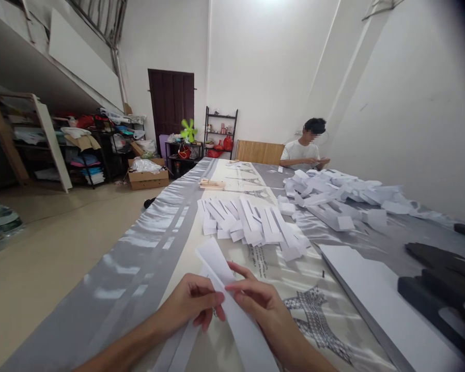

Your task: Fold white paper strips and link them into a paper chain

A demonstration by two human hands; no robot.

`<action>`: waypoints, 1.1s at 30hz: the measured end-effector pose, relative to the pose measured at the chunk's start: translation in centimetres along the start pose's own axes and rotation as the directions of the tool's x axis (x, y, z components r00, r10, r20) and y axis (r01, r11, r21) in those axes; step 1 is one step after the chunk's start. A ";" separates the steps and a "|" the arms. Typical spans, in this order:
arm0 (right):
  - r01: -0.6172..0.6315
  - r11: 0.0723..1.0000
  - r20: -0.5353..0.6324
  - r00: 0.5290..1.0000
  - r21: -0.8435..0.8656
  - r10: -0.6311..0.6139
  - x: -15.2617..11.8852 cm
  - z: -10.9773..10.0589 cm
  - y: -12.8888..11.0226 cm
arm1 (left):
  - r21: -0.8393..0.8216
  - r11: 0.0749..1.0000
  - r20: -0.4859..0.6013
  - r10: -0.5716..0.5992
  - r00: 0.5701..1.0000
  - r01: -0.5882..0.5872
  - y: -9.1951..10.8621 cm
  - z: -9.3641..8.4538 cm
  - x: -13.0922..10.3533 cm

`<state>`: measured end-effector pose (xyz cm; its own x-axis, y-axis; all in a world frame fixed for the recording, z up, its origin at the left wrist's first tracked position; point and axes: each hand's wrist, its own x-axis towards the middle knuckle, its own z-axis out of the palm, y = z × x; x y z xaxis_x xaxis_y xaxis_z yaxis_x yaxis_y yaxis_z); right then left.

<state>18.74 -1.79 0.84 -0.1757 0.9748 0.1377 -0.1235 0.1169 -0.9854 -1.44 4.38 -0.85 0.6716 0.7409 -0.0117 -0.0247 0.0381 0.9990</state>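
A long folded strip of white paper (244,330) slants up between my two hands, its upper end pointing away from me. My left hand (201,299) pinches its left edge between thumb and fingers. On the other side my right hand (258,299) has its thumb and fingertips closed on the right edge, close to my left thumb. Under my left hand lies another white strip (184,346), partly hidden. Just beyond my hands, several folded white paper strips (251,222) are spread in an overlapping row on the tablecloth.
A loose heap of folded white paper (333,191) covers the right side of the table. A stack of flat white sheets (372,289) lies nearer, beside dark objects (434,289). Wooden pieces (212,184) rest farther back. A person (302,152) sits at the far right end.
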 end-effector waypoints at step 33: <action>-0.271 0.960 0.067 0.959 -0.074 0.276 -0.5 1.3 0.3 | -0.033 0.995 -0.185 0.084 0.979 -0.091 0.3 0.4 -0.1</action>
<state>17.49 -2.50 0.61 -0.2682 0.9541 -0.1335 0.0014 -0.1382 -0.9904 -1.19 4.05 -0.53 0.5183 0.8528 0.0639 -0.1101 -0.0075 0.9939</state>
